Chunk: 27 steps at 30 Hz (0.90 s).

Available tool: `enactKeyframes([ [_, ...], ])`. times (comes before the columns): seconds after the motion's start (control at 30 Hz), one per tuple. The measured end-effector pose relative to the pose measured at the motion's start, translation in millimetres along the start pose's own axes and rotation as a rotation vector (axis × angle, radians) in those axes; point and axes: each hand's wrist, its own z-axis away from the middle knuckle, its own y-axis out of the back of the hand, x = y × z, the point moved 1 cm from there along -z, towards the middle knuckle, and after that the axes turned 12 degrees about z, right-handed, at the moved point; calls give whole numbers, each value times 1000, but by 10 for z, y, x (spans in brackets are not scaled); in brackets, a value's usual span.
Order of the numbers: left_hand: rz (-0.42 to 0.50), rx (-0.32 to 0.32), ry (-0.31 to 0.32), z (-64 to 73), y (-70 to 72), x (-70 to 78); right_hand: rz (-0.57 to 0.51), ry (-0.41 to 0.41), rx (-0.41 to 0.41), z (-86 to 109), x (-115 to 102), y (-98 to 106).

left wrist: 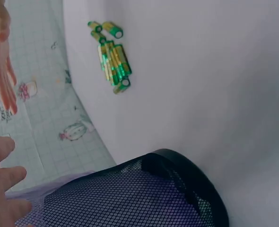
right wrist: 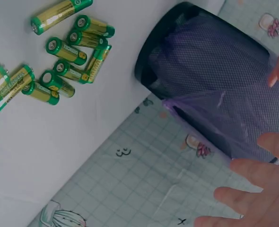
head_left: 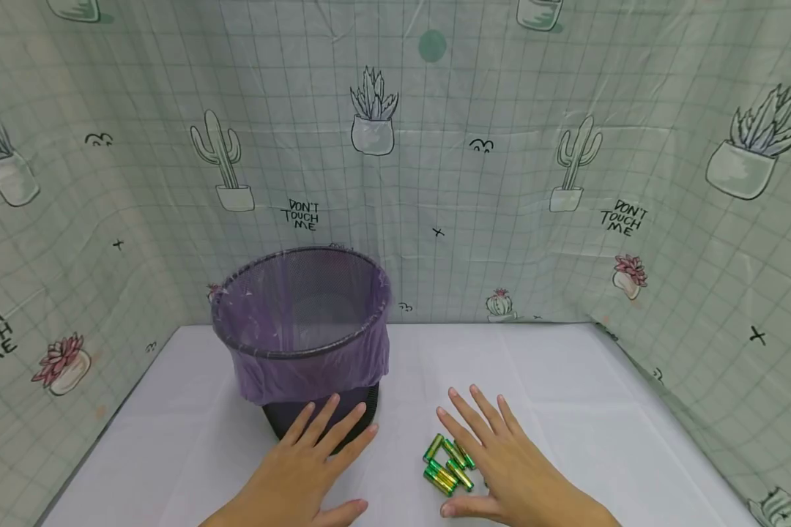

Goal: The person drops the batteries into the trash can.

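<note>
Several green and gold batteries (head_left: pixel 450 465) lie in a loose group on the white table, partly hidden behind my right hand (head_left: pixel 510 468) in the head view. That hand hovers with fingers spread and holds nothing. My left hand (head_left: pixel 306 468), fingers also spread and holding nothing, overlaps the lower front of a black mesh waste bin (head_left: pixel 362 417) in the head view. A purple bag (head_left: pixel 316 377) lines the bin and folds down over its rim. In the right wrist view, the batteries (right wrist: pixel 66 51) lie at different angles, some side by side.
White cloth covers the table (head_left: pixel 488 359). Behind it and on both sides hangs a green gridded curtain (head_left: pixel 435 183) printed with potted cacti and "Don't touch me". The bin stands upright at the left, near the back.
</note>
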Motion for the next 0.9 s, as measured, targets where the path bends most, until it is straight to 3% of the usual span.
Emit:
enactKeyframes([
  [0.13,23,31,-60,-32,64,12,-19,-26,-44,-22,5,48],
  [0.23,63,93,-128,-81,146,16,-48,-56,-100,-37,10,84],
  [0.37,160,172,-193,-161,286,10,-114,-100,-160,-40,36,128],
  [0.47,216,208,-220,-219,393,-15,-161,-130,-155,-32,65,148],
  [0.67,290,301,-218,-316,596,-120,-165,-170,-93,-6,91,158],
  [0.9,311,369,-163,-365,786,-355,-179,-219,-84,45,130,146],
])
